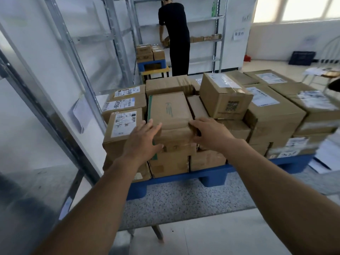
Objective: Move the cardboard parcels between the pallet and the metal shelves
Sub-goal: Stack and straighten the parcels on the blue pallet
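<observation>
Progress: early, by my judgement; the blue pallet (211,174) is stacked with cardboard parcels (272,115) across its whole top, and the metal shelves (88,39) to the left of the pallet show no parcels on the levels in view
Done: nothing I can confirm from the wearer's own stack
Left: most of the load, it seems, beginning with the green-edged parcel (170,111) at the pallet's near edge
Task thing: that parcel lies flat on top of the near stack, on other boxes, not lifted
Left hand (142,139): palm on the parcel's near left corner, fingers spread and fairly straight over the top, thumb against the front face; touching, not yet clamped
Right hand (209,132): at the parcel's near right corner, fingers curled into the gap beside it; whether they truly grip the edge I cannot tell
Arms: both stretched forward and down toward the pallet, roughly level
Beyond the pallet: a person in black (174,35) bends at the far shelves (217,17) beside a smaller pallet of boxes (147,52)
</observation>
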A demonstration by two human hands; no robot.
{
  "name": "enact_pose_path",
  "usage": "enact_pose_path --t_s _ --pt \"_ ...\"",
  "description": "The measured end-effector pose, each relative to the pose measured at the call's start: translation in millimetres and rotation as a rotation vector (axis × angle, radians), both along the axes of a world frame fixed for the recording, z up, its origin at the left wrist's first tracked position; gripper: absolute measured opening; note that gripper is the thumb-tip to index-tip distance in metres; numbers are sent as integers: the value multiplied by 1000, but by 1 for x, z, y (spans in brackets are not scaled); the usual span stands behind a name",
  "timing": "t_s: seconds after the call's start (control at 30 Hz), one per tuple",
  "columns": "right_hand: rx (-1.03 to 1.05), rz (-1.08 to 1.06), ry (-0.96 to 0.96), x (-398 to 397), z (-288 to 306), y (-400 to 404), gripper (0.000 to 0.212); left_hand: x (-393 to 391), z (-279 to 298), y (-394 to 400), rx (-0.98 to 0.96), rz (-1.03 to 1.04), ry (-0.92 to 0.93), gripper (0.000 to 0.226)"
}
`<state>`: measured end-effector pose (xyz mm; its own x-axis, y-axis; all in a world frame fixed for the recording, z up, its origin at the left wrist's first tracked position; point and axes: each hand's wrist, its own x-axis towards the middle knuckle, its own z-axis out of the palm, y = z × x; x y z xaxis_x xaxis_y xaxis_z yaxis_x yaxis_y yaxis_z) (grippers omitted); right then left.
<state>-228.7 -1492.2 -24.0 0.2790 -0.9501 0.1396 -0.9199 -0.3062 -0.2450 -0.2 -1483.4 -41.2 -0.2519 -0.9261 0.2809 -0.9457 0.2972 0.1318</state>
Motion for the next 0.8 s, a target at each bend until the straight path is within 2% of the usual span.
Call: enact_pose_path --t_s 0.37,0.57,0.8 --pt "16 -72 20 6 -5 -7 65 7 -2 -9 2 -23 -9 71" --pt "-146 -67 -25 -1 -6 14 67 4 6 -3 47 -25 42 78" --pt "-320 -91 -66 -77 7 28 41 -50 24 2 -66 -39 79 77"
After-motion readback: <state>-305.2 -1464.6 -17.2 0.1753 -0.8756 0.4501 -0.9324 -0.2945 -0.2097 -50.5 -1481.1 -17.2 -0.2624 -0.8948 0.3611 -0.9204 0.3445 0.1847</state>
